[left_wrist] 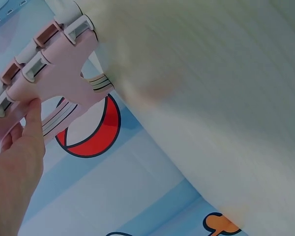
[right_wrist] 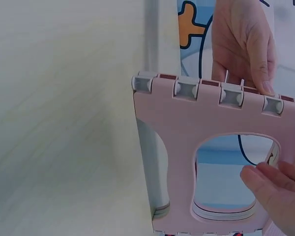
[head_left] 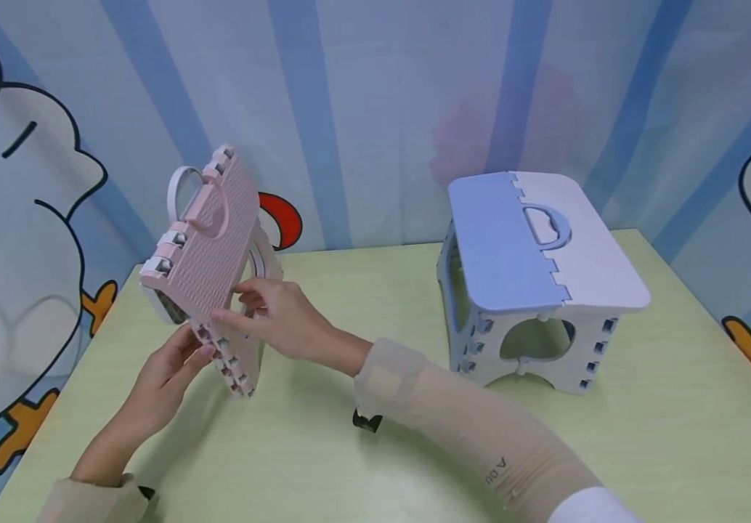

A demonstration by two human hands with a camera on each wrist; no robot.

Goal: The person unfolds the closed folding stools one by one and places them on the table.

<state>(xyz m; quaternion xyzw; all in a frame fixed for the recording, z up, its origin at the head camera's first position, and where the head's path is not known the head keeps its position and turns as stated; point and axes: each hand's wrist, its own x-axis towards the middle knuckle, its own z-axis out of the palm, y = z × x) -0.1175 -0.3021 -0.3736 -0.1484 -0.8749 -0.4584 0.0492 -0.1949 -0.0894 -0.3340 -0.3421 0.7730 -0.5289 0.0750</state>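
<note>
A pink and white folding stool (head_left: 208, 240), partly folded, stands tilted at the left of the table in the head view. My left hand (head_left: 165, 378) grips its lower hinged edge, thumb on the near side and fingers behind. My right hand (head_left: 287, 316) is at the right edge of the textured pink seat, its thumb along that edge and its fingers bent toward the side panel. The right wrist view shows the pink side panel (right_wrist: 182, 162) with a large opening, the right fingertips overlapping that opening. Two carrying loops (head_left: 184, 190) stick out from the seat's fold.
On the right of the green table (head_left: 323, 465) stands a blue and white folding stool (head_left: 513, 254), fully unfolded on its legs. A cartoon-printed curtain (head_left: 375, 131) hangs along the table's back and side edges. A small black object (head_left: 367, 421) shows below my right forearm.
</note>
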